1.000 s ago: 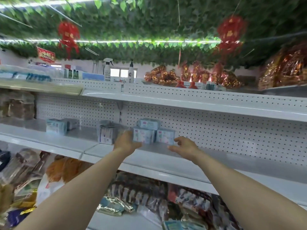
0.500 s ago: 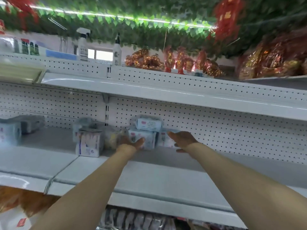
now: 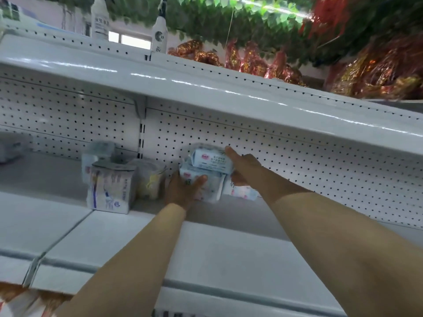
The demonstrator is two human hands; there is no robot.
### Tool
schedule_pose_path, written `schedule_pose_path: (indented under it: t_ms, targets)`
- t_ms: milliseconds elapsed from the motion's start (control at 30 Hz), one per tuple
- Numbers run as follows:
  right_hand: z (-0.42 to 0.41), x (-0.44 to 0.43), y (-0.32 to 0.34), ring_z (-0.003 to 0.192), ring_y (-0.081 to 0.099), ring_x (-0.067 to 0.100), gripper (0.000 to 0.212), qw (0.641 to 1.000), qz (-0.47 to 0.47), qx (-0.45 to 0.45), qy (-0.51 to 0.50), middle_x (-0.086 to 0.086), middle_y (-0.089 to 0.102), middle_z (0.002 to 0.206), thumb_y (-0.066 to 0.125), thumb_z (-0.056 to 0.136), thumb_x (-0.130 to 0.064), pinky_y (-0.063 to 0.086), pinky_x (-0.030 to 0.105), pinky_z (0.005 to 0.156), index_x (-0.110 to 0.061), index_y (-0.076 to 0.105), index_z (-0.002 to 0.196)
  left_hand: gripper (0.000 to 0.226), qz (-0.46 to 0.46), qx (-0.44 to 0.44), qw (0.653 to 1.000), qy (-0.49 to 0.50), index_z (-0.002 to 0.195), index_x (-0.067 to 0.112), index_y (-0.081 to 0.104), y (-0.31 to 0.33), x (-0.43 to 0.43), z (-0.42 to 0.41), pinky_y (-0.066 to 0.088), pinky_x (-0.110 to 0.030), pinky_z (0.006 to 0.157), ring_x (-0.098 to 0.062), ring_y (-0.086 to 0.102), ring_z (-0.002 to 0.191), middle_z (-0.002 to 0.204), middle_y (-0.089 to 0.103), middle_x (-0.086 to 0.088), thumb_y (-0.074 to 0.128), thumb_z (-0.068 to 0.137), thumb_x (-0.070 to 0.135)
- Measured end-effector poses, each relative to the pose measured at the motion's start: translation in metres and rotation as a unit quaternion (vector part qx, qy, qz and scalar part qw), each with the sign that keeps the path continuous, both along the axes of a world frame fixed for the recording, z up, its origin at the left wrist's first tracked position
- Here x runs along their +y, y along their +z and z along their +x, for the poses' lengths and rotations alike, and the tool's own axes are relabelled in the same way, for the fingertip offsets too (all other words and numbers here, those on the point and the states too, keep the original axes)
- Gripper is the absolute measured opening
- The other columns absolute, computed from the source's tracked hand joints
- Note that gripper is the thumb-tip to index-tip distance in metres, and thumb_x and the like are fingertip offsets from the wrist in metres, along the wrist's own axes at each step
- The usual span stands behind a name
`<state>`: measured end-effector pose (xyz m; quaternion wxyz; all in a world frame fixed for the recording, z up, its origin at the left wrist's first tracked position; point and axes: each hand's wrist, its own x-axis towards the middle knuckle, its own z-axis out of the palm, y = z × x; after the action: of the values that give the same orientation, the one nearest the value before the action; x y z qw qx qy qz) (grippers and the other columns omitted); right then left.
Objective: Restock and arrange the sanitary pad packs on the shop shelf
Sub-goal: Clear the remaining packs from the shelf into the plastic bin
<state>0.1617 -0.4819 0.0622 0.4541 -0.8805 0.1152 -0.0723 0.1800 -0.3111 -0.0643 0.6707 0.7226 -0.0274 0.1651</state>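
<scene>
Three pale blue sanitary pad packs sit at the back of the white shelf [image 3: 206,248], against the pegboard. My left hand [image 3: 182,193] grips the lower pad pack [image 3: 211,186] from the left, thumb across its front. On that one lies the top pad pack [image 3: 211,161]. My right hand [image 3: 245,165] holds its right end, index finger stretched along its upper edge. A third pad pack [image 3: 243,193] lies on the shelf under my right wrist, partly hidden.
Left of the stack stand a pale yellow pack [image 3: 148,179] and a white and blue pack [image 3: 109,191], with another behind. The upper shelf [image 3: 206,88] overhangs close above, carrying bottles [image 3: 100,17] and red-gold foil bags [image 3: 251,62].
The view has moved closer and tilted. Both hands have closed in on the stack: the left now wraps the lower pack and the right has risen to the top pack.
</scene>
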Motion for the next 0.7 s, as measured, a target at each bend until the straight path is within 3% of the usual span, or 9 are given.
schedule_pose_path:
  t_ms: [100,167,267,333,467,567,633,700]
  targets:
    - [0.010,0.006,-0.002,0.073,0.075,0.027,0.067,0.999,0.033,0.011,-0.014,0.015,0.075,0.087,0.057,0.088,-0.070,0.063,0.031,0.066,-0.005,0.069,0.100,0.103,-0.030,0.007,0.999,0.011,0.116,0.017,0.066,-0.003,0.002,0.004,0.062,-0.042,0.077,-0.015,0.073,0.091,0.104,0.074,0.003,0.078,0.040,0.086]
    - [0.017,0.011,-0.008,0.076,0.076,0.029,0.065,0.997,0.074,0.014,-0.012,0.015,0.074,0.094,0.063,0.087,-0.067,0.064,0.036,0.071,-0.005,0.068,0.106,0.101,-0.040,0.017,0.999,0.005,0.112,0.015,0.067,-0.009,0.003,0.010,0.063,-0.042,0.075,-0.015,0.074,0.089,0.102,0.075,0.002,0.080,0.040,0.084]
    - [0.021,0.013,-0.017,0.083,0.075,0.028,0.065,0.992,0.119,0.017,-0.025,0.012,0.075,0.097,0.071,0.082,-0.064,0.064,0.038,0.078,-0.007,0.066,0.112,0.073,-0.027,0.037,0.999,0.008,0.109,0.014,0.067,0.012,0.003,-0.017,0.063,-0.043,0.076,-0.015,0.074,0.087,0.099,0.076,0.001,0.089,0.053,0.058]
    - [0.018,0.012,-0.023,0.084,0.074,0.025,0.071,0.982,0.184,0.021,-0.032,0.010,0.075,0.098,0.078,0.076,-0.062,0.063,0.033,0.074,-0.007,0.063,0.118,0.046,-0.012,0.039,0.999,0.004,0.105,0.018,0.066,0.017,0.000,-0.026,0.062,-0.039,0.076,-0.014,0.072,0.086,0.098,0.074,0.002,0.089,0.069,0.037]
    - [0.004,0.003,-0.034,0.093,0.075,0.026,0.072,0.936,0.349,-0.022,-0.047,0.012,0.076,0.101,0.088,0.073,-0.043,0.063,0.028,0.068,-0.006,0.058,0.127,0.026,0.059,0.029,0.998,-0.007,0.098,0.024,0.067,0.015,-0.001,-0.025,0.051,-0.022,0.061,-0.009,0.067,0.083,0.092,0.071,0.008,0.081,0.079,0.036]
    - [-0.016,-0.014,-0.034,0.091,0.074,0.021,0.066,0.923,0.377,-0.034,-0.064,0.010,0.075,0.101,0.089,0.073,-0.038,0.061,0.023,0.066,-0.007,0.062,0.125,0.058,0.121,0.048,0.991,-0.020,0.118,0.018,0.067,0.020,0.002,-0.023,0.045,-0.020,0.063,-0.020,0.066,0.093,0.110,0.072,-0.003,0.076,0.076,0.055]
    - [-0.037,-0.030,-0.032,0.083,0.070,0.014,0.055,0.924,0.375,-0.052,-0.045,0.006,0.072,0.103,0.083,0.082,-0.028,0.053,0.013,0.055,-0.003,0.062,0.127,0.080,0.160,0.077,0.984,-0.010,0.128,0.014,0.062,0.025,0.003,-0.025,0.048,-0.027,0.077,-0.026,0.065,0.105,0.122,0.068,-0.008,0.069,0.068,0.067]
    - [-0.058,-0.048,-0.032,0.080,0.063,0.007,0.048,0.919,0.389,-0.064,-0.025,0.003,0.066,0.108,0.073,0.092,-0.017,0.048,0.007,0.054,0.000,0.057,0.134,0.083,0.178,0.100,0.979,0.012,0.133,0.012,0.059,0.030,0.000,-0.032,0.048,-0.033,0.089,-0.031,0.062,0.115,0.131,0.064,-0.013,0.070,0.073,0.068]
